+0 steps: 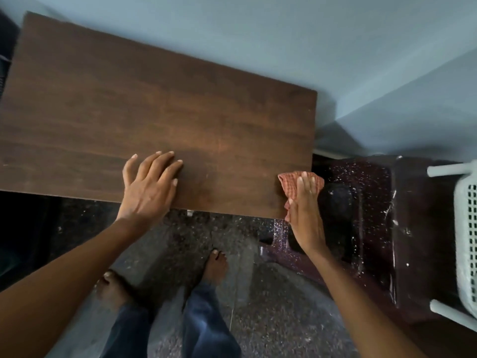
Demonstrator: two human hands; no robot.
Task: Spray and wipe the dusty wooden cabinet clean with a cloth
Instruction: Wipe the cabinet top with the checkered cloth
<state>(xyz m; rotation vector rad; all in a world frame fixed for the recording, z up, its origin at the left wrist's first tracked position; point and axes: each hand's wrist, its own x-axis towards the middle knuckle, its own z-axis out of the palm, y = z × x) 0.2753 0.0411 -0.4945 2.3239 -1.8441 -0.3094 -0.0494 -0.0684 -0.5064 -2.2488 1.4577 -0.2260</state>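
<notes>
The dark brown wooden cabinet point(144, 104) fills the upper left of the head view, seen from above. My left hand point(148, 188) lies flat on its top near the front edge, fingers spread, holding nothing. My right hand point(305, 215) presses a reddish checked cloth point(290, 184) against the cabinet's right front corner and side edge. Most of the cloth is under my palm. No spray bottle is in view.
A pale blue wall point(284, 42) runs behind the cabinet. A dark speckled ledge point(371, 202) stands to the right, with a white plastic chair point(464, 228) at the frame's right edge. My bare feet point(214, 267) stand on a speckled granite floor point(271, 306).
</notes>
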